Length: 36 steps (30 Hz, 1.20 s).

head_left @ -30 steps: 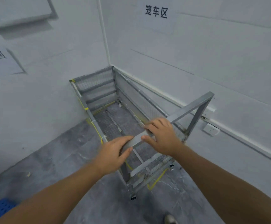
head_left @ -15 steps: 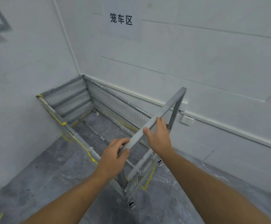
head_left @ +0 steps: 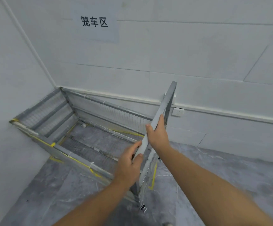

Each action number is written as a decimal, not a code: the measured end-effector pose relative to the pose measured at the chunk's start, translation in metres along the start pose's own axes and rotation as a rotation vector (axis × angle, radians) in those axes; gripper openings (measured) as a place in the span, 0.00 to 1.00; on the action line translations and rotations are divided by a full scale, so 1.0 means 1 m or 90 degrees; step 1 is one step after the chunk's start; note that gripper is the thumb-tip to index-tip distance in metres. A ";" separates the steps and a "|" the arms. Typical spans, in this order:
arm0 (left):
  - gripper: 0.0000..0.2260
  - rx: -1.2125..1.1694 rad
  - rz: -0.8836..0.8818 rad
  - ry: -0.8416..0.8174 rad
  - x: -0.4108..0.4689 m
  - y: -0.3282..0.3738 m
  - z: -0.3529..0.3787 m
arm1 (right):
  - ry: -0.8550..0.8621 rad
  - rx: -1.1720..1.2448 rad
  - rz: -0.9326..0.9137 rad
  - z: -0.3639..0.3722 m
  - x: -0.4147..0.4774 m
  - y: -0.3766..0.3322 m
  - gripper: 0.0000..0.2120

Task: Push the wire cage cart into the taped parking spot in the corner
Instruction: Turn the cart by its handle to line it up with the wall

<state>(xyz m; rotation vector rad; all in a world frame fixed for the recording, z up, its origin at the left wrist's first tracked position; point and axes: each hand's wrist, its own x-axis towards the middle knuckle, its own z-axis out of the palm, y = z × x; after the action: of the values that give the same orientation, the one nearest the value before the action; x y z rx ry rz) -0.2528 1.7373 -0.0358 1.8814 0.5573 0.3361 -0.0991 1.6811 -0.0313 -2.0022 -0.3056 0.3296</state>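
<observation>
The wire cage cart (head_left: 90, 136) sits deep in the far left corner, its far end and left side close against the white walls (head_left: 197, 54), over yellow floor tape (head_left: 153, 178). Its raised handle bar (head_left: 158, 118) crosses the near end. The left hand (head_left: 129, 163) and right hand (head_left: 157, 134) are each wrapped closed around this bar.

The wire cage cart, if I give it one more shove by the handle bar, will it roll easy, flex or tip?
The wire cage cart probably rolls easily: a caster shows at its near corner on smooth floor. It looks stiff, being metal bars and mesh. Tipping seems unlikely, since it is long, low and empty. Both the left hand and right hand grip the handle bar.
</observation>
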 end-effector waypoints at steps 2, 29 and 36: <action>0.18 -0.001 -0.001 0.002 0.001 -0.004 0.002 | 0.003 -0.003 0.028 0.002 0.001 0.000 0.37; 0.19 -0.010 0.007 0.088 0.036 0.010 0.033 | -0.041 -0.026 -0.030 -0.017 0.056 0.009 0.37; 0.19 -0.020 -0.020 0.102 0.071 0.022 0.056 | -0.076 -0.064 -0.040 -0.034 0.105 0.010 0.36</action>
<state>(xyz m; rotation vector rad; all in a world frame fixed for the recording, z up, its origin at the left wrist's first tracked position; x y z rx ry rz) -0.1606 1.7235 -0.0386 1.8233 0.6849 0.4743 0.0110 1.6858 -0.0363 -2.0697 -0.4684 0.4018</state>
